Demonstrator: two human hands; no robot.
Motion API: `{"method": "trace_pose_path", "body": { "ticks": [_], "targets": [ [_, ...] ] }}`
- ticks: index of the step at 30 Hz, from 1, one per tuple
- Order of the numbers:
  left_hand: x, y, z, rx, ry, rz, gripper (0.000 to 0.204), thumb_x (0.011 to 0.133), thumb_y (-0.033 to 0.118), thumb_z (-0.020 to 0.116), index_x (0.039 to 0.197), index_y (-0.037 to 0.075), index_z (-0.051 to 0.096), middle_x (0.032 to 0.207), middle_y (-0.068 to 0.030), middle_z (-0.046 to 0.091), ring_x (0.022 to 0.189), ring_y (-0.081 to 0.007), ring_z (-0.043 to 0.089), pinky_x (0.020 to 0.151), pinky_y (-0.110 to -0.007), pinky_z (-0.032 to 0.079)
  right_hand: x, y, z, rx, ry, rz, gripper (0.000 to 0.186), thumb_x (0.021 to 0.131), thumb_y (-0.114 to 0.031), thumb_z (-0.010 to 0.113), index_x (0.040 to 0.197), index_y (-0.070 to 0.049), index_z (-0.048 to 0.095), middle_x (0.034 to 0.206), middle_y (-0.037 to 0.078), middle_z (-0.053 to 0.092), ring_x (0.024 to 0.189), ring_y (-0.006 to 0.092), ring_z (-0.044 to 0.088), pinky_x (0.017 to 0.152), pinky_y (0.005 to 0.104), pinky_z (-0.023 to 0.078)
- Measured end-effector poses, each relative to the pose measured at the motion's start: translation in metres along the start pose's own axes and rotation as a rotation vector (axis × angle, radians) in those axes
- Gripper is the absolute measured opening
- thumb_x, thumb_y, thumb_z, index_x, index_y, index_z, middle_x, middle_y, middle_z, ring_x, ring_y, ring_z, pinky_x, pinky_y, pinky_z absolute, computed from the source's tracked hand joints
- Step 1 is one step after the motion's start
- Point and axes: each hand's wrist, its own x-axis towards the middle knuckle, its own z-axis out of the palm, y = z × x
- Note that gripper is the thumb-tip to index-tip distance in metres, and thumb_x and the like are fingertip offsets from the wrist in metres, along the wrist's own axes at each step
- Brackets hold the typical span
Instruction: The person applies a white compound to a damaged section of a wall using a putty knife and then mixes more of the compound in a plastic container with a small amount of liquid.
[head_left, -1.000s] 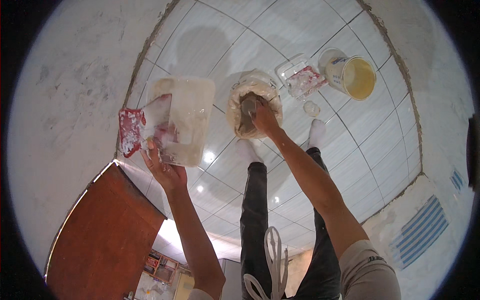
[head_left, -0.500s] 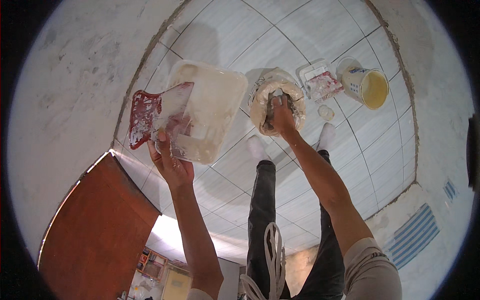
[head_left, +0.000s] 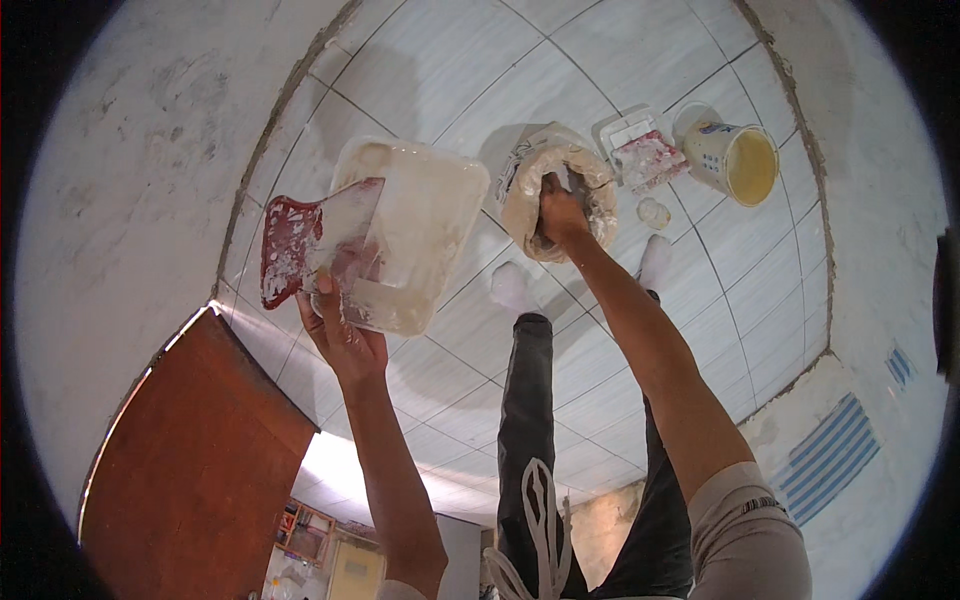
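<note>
My left hand (head_left: 347,335) is closed on the near left edge of a shallow white plastic tray (head_left: 445,215). The same grip takes in a wide putty knife (head_left: 292,245) with a red, white-smeared handle, whose blade lies over the tray. Dried residue coats the tray's inside. My right hand (head_left: 562,215) reaches down into an open sack (head_left: 520,215) with rolled-down edges. Its fingers are bent around something light at the sack's mouth that I cannot make out. Greyish material shows in part inside the sack; the fingertips are hidden.
Right of the sack lie a white tray (head_left: 628,127) with a smeared red scraper (head_left: 650,160), a small pale lump or lid (head_left: 653,213) and a tipped yellowish bucket (head_left: 750,170). My feet stand close to the sack. A reddish-brown door (head_left: 190,460) and rough walls border the tiled floor (head_left: 490,60).
My right hand has shifted slightly and sits deeper in the sack. The left hand keeps its hold on the tray and putty knife, and the view has moved a little.
</note>
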Motion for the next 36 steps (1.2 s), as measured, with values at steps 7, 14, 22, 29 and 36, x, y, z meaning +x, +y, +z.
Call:
{"method": "trace_pose_path", "body": {
  "ticks": [7, 14, 22, 29, 36],
  "targets": [
    [-0.012, -0.009, 0.005, -0.049, -0.031, 0.004, 0.033, 0.091, 0.012, 0.062, 0.121, 0.005, 0.051, 0.116, -0.0127, 0.062, 0.107, -0.0251, 0.062, 0.097, -0.045, 0.051, 0.0, 0.038, -0.012, 0.199, -0.238, -0.063, 0.072, 0.061, -0.019, 0.079, 0.123, 0.002, 0.048, 0.119, 0.024, 0.056, 0.109, 0.0401, 0.056, 0.096, 0.0429, 0.046],
    [-0.036, -0.005, 0.019, -0.022, -0.01, 0.014, 0.028, 0.091, 0.011, 0.062, 0.117, 0.004, 0.053, 0.117, -0.0105, 0.061, 0.109, -0.0233, 0.06, 0.095, -0.041, 0.052, -0.041, 0.02, -0.029, 0.529, 0.189, 0.063, 0.064, 0.062, -0.028, 0.082, 0.109, 0.005, 0.053, 0.093, 0.025, 0.066, 0.089, 0.0396, 0.065, 0.08, 0.042, 0.053],
    [-0.062, -0.031, 0.019, -0.007, -0.067, 0.011, 0.037, 0.091, 0.013, 0.062, 0.124, 0.004, 0.047, 0.122, -0.0121, 0.058, 0.111, -0.0249, 0.059, 0.096, -0.042, 0.051, -0.095, 0.038, -0.067, 1.04, 0.142, 0.293, 0.054, 0.07, -0.015, 0.079, 0.111, 0.002, 0.048, 0.105, 0.02, 0.061, 0.092, 0.0284, 0.064, 0.083, 0.0373, 0.052],
    [-0.086, -0.058, 0.02, 0.041, -0.114, -0.02, 0.034, 0.092, 0.015, 0.061, 0.122, 0.001, 0.05, 0.121, -0.013, 0.06, 0.109, -0.0247, 0.061, 0.096, -0.041, 0.052, -0.165, 0.014, -0.18, 1.523, 0.184, 0.23, 0.04, 0.078, 0.002, 0.067, 0.11, -0.003, 0.044, 0.108, 0.012, 0.051, 0.085, 0.0166, 0.061, 0.065, 0.0264, 0.053],
    [-0.1, -0.071, 0.065, -0.052, -0.042, -0.096, 0.019, 0.092, 0.009, 0.062, 0.109, 0.0, 0.061, 0.106, -0.0062, 0.065, 0.098, -0.0145, 0.063, 0.088, -0.032, 0.05, -0.205, -0.02, -0.286, 1.281, 0.305, 0.124, 0.048, 0.074, 0.004, 0.072, 0.11, -0.003, 0.042, 0.116, 0.012, 0.05, 0.084, 0.015, 0.059, 0.068, 0.0269, 0.056]
  ]
}}
